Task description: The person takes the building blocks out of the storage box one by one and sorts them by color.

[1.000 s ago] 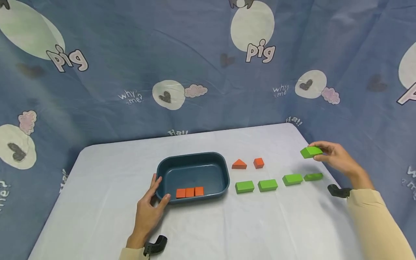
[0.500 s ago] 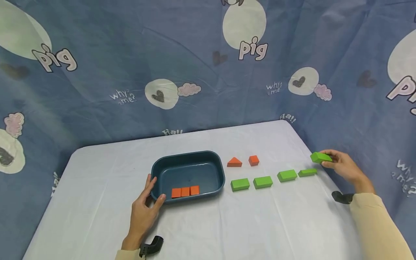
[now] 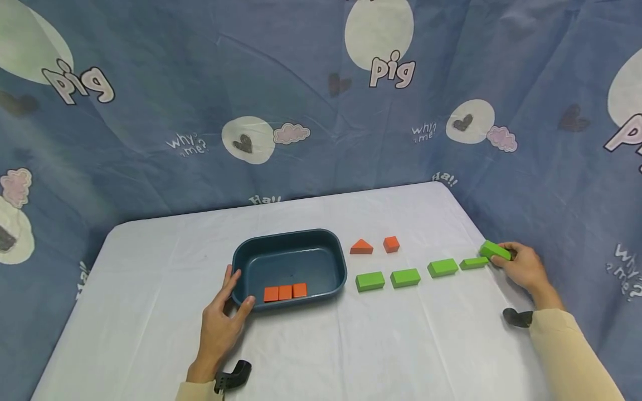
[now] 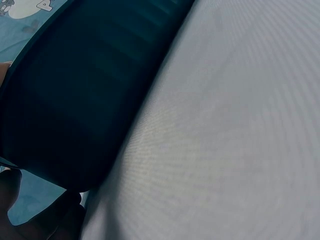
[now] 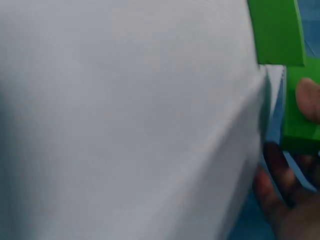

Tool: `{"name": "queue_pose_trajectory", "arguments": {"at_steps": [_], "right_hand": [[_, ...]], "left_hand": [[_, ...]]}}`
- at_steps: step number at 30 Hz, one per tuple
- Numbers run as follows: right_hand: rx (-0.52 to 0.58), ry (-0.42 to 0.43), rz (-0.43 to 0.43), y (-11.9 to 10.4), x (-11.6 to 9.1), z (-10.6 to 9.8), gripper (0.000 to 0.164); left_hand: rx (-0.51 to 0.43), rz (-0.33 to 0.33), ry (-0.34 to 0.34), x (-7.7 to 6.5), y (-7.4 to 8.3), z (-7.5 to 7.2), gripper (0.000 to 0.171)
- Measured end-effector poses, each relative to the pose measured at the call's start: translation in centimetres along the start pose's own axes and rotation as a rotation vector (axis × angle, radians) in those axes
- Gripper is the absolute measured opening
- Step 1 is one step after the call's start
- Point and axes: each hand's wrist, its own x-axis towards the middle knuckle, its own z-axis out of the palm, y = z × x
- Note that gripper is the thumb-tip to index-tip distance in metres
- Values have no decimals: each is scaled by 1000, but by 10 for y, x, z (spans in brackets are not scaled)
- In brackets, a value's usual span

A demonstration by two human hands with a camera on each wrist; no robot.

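Observation:
My right hand [image 3: 524, 267] pinches a green rectangular block [image 3: 494, 249] at the table's right edge. The right wrist view shows the thumb [image 5: 308, 100] on top of that block, close beside another green block [image 5: 277, 32]; whether the two touch is unclear. My left hand [image 3: 218, 334] rests at the left end of a dark blue tray [image 3: 288, 234], fingers along its left side and thumb at the front rim. In the left wrist view its fingers [image 4: 55, 215] touch the tray's corner. Three orange blocks [image 3: 285, 292] lie side by side along the tray's front inner wall.
A row of green blocks [image 3: 370, 281] runs from the tray to the right hand, ending in a thinner green block [image 3: 473, 263]. Behind them lie an orange triangle block [image 3: 361, 247] and an orange cube [image 3: 391, 244]. A patterned blue curtain [image 3: 286, 184] hangs behind the white table [image 3: 381, 345].
My right hand has lowered the green block toward the right table edge, bringing it close to the row's thin end block. The left hand stays at the tray. The head view has shifted slightly.

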Motion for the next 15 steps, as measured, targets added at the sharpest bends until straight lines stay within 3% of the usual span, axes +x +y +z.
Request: {"name": "queue_pose_trajectory", "arguments": {"at_steps": [10,15], "right_hand": [[4,142,196,-1,-19,19,60],[13,179,219,-2,-25,23,62]], "left_hand": [[0,1,-2,-1,1,-1,68],[14,-1,-5,0,1,0,70]]}}
